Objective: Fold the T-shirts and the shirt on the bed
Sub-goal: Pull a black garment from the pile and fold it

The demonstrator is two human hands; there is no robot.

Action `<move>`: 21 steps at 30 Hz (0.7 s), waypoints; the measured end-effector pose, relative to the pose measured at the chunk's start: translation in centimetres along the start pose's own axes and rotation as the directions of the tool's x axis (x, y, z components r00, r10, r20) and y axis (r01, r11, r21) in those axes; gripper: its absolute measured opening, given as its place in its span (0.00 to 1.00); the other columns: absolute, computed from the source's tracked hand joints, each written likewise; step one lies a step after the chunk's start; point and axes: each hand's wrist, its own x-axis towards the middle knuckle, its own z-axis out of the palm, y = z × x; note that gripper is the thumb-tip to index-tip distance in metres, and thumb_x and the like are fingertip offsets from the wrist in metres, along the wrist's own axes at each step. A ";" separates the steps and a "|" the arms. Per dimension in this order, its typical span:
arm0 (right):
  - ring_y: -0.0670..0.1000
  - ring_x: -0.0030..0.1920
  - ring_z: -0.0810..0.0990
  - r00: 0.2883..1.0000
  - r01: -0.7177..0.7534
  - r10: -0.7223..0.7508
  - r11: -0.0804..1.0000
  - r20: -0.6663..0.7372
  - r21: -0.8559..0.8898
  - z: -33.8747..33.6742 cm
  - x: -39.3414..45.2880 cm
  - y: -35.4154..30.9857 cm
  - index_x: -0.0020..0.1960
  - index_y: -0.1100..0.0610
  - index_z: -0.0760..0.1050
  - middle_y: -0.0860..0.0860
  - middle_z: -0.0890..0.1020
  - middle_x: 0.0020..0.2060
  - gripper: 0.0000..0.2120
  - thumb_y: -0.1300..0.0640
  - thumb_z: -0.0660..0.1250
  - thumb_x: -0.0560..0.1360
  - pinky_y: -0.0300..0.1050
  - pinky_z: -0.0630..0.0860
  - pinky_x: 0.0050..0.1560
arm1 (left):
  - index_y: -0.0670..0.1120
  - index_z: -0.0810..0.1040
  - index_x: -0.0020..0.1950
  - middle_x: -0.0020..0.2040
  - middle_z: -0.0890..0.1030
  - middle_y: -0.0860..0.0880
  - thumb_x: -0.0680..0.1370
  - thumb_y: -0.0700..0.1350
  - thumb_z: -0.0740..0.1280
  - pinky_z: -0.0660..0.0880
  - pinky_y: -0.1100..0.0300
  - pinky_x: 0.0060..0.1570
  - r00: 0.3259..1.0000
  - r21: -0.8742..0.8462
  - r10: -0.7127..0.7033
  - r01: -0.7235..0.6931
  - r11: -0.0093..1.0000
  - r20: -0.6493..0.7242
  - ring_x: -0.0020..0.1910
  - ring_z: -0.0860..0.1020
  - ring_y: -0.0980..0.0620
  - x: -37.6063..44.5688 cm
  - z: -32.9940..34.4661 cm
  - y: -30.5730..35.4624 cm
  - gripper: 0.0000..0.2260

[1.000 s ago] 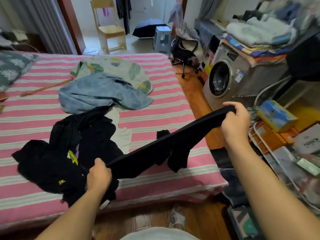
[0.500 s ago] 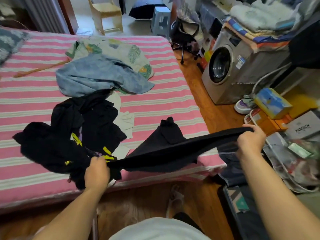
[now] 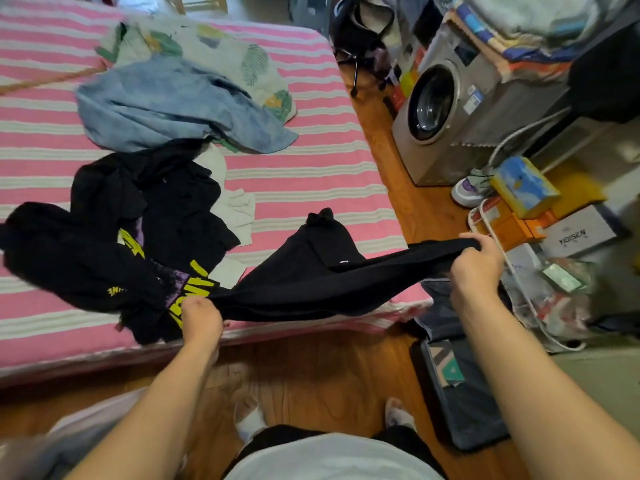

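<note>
A plain black T-shirt is stretched between my hands over the near right corner of the pink striped bed. My left hand grips one end at the bed's front edge. My right hand grips the other end, out past the bed's right side. Part of the shirt lies on the mattress. A heap of black T-shirts with yellow print lies to the left. A blue shirt and a leaf-patterned shirt lie farther back.
A washing machine stands right of the bed, with boxes and bags on the floor beside it. An open dark case lies on the wooden floor at my right. An office chair stands behind.
Both hands have come down toward the bed with the black T-shirt, and my right hand has dropped lower and nearer. The shirt's hanging part now rests on the mattress.
</note>
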 end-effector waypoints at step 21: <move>0.59 0.53 0.80 0.985 -0.052 0.057 0.998 0.162 -0.033 -2.3 6.5 5.9 0.51 0.47 0.78 0.56 0.80 0.55 0.21 0.68 0.53 0.77 0.59 0.83 0.51 | 0.49 0.83 0.43 0.50 0.84 0.44 0.74 0.29 0.64 0.77 0.50 0.58 0.976 0.335 0.217 -0.206 0.919 0.004 0.52 0.81 0.42 -5.7 5.2 -0.4 0.15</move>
